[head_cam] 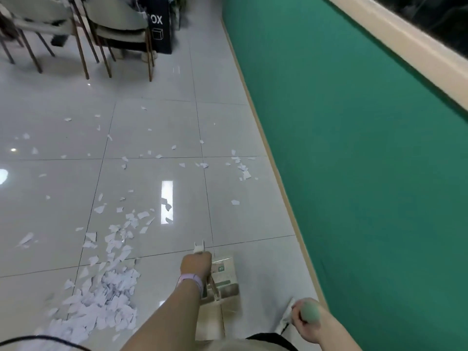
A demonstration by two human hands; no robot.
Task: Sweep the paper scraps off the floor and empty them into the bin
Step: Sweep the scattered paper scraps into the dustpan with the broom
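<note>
Left hand (196, 263) gripping upright dustpan handle (198, 247); right hand (307, 323) curled round green broom-handle end (311, 311). Hands well apart. Green wall (354, 148) on right. Tiled floor (152, 122), chairs (76, 29) at far end. Paper scraps (101, 300) heaped lower left, others scattered further out. Dustpan (224, 279) on floor beside left hand.

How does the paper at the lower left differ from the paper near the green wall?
The lower-left scraps form one dense, overlapping heap; the scraps near the green wall are few, lying mostly apart. The heap lies left of the left hand; the wall group lies farther ahead. Both are white torn pieces on the glossy tile floor.
</note>
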